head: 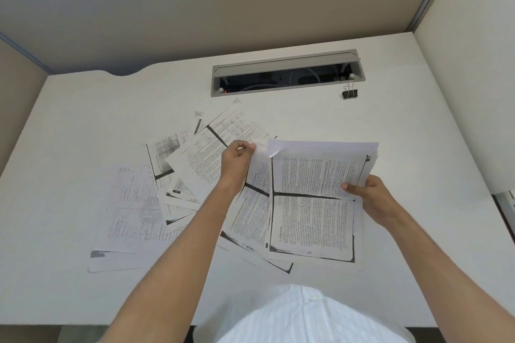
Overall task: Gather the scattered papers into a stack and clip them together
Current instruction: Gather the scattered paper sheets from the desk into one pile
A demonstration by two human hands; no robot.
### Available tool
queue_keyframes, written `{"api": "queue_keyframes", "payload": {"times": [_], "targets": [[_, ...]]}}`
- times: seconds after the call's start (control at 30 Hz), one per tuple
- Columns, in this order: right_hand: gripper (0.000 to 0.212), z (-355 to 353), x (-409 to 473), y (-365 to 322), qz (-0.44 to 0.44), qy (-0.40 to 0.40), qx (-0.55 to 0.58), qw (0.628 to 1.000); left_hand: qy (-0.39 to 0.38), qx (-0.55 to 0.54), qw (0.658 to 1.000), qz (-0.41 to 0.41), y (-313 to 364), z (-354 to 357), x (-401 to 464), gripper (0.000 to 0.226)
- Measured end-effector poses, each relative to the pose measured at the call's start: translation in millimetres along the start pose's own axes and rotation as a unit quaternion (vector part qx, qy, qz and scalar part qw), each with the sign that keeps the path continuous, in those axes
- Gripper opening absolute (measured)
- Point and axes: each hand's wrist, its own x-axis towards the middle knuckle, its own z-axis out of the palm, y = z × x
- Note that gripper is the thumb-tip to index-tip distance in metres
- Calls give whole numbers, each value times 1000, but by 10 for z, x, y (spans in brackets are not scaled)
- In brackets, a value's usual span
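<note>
Gathering loose sheets into a held stack, with the clip waiting at the back of the desk.

Seen from the head camera, the right hand (374,200) grips the growing stack (315,198) by its right edge, thumb on top, holding it tilted above the desk (390,125); the left hand (237,159), well apart at nine o'clock from it, pinches the top corner of a single sheet (256,195) just beside the stack's left edge. More scattered papers (145,198) lie fanned out at nine o'clock from the hands, overlapping each other. The binder clip (349,92) stands at one o'clock, just beside the cable slot (287,72), untouched. To do this well, I judge the sheet should slide fully onto the stack with edges matched before the left hand goes back for more; clipping looks far off.
</note>
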Motion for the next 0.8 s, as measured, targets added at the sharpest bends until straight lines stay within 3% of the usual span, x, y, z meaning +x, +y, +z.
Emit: {"api": "queue_keyframes", "payload": {"times": [0.27,0.7,0.8], "targets": [[45,201,-51,-10,-2,-13,28,1000,80,-119,989,-34,74,-109,-97,14],[60,437,-75,-116,-43,-25,28,998,-19,-200,978,-52,138,-142,-337,5],[60,471,-69,-130,-51,-31,31,998,-38,-161,986,-39,90,-185,-362,44]]}}
